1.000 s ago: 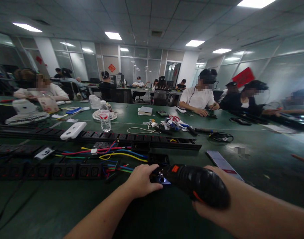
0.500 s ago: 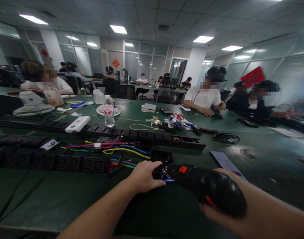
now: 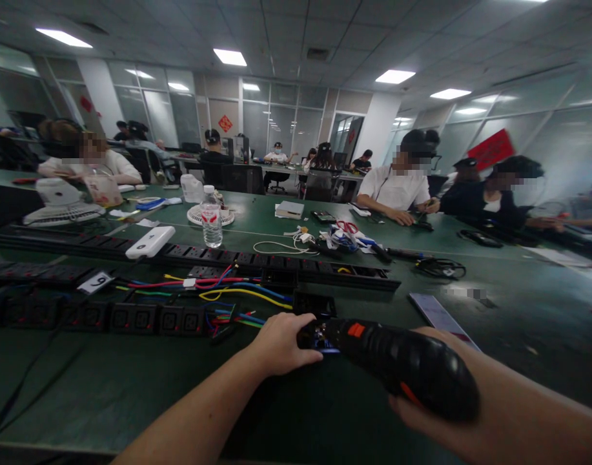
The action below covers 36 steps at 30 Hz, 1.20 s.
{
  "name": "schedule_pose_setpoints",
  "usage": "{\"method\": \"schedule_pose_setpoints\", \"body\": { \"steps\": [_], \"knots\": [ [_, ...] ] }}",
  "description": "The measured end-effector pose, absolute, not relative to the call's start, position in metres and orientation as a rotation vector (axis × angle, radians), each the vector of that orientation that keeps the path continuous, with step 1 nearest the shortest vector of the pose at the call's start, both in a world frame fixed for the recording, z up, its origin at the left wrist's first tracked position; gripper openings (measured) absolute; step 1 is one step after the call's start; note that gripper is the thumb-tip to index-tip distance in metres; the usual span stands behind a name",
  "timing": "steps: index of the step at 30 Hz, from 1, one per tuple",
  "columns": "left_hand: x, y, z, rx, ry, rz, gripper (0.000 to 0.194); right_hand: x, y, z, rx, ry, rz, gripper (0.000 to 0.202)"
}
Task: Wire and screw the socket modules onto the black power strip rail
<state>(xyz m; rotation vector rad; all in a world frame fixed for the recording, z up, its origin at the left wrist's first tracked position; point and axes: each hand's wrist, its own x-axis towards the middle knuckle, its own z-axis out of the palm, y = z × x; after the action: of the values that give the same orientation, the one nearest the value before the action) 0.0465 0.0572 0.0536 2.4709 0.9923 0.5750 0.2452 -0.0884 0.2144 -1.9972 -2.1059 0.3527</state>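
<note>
My right hand (image 3: 436, 394) is wrapped round the grip of a black cordless screwdriver (image 3: 402, 358) with orange parts. Its tip points left and meets a small black module (image 3: 309, 334), whose metal and bluish inside partly shows. Thumb and fingers of my left hand (image 3: 283, 342) clasp that module from the left; much of it is hidden by the hand and the tool. Blue, yellow and other coloured wires (image 3: 242, 294) run toward it from the left. Beyond it lies a black open housing (image 3: 315, 302). A black socket strip (image 3: 131, 315) stretches off to the left.
Farther back a longer socket strip (image 3: 257, 259) crosses the green table (image 3: 470, 361). A white power bank (image 3: 150, 242) rests on it near a water bottle (image 3: 212, 219). A phone-like slab (image 3: 441, 316) lies right; red scissors (image 3: 348, 227) sit amid scraps. Several people work around the room.
</note>
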Motion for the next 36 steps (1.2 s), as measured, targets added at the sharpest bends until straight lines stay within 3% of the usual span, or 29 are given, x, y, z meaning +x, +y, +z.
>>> {"method": "schedule_pose_setpoints", "body": {
  "steps": [9, 33, 36],
  "knots": [
    [0.046, 0.055, 0.058, 2.455, 0.981, 0.571, 0.054, 0.238, -0.087, 0.224, -1.944, -2.144, 0.398, 0.025],
    [0.047, 0.056, 0.055, 2.448, 0.982, 0.573, 0.051, 0.255, -0.087, 0.211, -1.955, -2.182, 0.348, 0.032],
    [0.047, 0.056, 0.054, 2.446, 0.988, 0.573, 0.054, 0.244, -0.088, 0.219, -1.913, -2.164, 0.388, 0.025]
  ]
}}
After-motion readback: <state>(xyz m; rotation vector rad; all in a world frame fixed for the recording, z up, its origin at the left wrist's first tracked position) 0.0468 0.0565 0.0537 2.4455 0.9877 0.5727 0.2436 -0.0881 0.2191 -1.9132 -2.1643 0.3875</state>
